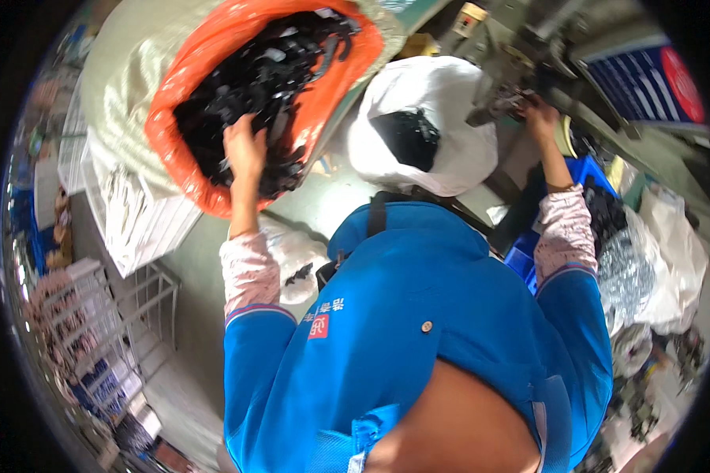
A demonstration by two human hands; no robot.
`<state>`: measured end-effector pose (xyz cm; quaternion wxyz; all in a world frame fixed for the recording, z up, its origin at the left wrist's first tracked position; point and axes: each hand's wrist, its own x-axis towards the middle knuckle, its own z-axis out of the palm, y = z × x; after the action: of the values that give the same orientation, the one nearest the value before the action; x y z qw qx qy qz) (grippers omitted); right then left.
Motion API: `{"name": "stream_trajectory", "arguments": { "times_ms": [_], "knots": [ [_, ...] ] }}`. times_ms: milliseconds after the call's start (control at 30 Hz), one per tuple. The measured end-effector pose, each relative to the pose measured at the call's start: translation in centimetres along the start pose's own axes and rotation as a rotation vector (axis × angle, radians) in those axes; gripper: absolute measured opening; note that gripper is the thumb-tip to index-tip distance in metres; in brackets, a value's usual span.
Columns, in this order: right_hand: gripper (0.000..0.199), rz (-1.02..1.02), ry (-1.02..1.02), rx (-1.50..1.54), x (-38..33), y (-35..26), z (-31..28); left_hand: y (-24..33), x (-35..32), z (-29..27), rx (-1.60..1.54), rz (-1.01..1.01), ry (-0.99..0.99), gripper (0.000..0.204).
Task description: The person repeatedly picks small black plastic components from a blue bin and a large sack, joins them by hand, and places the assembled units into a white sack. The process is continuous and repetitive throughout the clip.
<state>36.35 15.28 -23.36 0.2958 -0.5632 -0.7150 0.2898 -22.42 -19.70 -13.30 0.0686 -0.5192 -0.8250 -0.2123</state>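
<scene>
My left hand reaches into a large sack with an orange plastic liner, at the upper left. Inside it lies a heap of small glossy black parts; their exact kind is unclear. The left fingers are curled down against the heap, and their tips are hidden. At the upper right, my right hand is at the working end of a dark metal machine. Its fingers are bent together there, and whatever they grip is too small to make out.
Between my hands stands a white sack with black pieces in it. A blue bin and clear plastic bags lie right. White crates and a metal rack stand left. A small white bag sits by my left forearm.
</scene>
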Motion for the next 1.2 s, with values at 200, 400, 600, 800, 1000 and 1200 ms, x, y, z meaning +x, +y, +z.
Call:
{"name": "stream_trajectory", "arguments": {
  "times_ms": [200, 400, 600, 800, 1000, 1200],
  "knots": [
    [0.021, 0.215, -0.117, 0.659, -7.3, -21.5, -3.5, -1.1, -1.3, -2.0, -0.661, -0.191, 0.361, 0.034],
    [0.019, 0.104, -0.209, 0.914, -9.7, -26.6, -4.3, 7.0, 2.9, -6.7, -0.861, -0.072, 0.526, 0.034],
    [0.021, 0.277, -0.297, 1.158, -8.7, -24.9, -1.8, 17.0, -0.1, -2.6, -1.485, -0.140, 0.109, 0.027],
    [0.014, -0.345, 0.188, 0.399, -11.0, -24.9, -1.1, 28.7, -3.7, -1.4, -1.933, -0.506, -0.606, 0.022],
    [0.015, -0.116, 0.440, -0.083, -16.9, -15.7, -11.9, 34.3, -5.8, -0.6, -1.889, -0.471, -0.851, 0.030],
    [0.032, 0.009, 0.242, -0.610, -19.1, -4.1, -14.8, 40.4, -8.5, 0.4, -1.673, -0.412, -1.016, 0.020]
  ]
}}
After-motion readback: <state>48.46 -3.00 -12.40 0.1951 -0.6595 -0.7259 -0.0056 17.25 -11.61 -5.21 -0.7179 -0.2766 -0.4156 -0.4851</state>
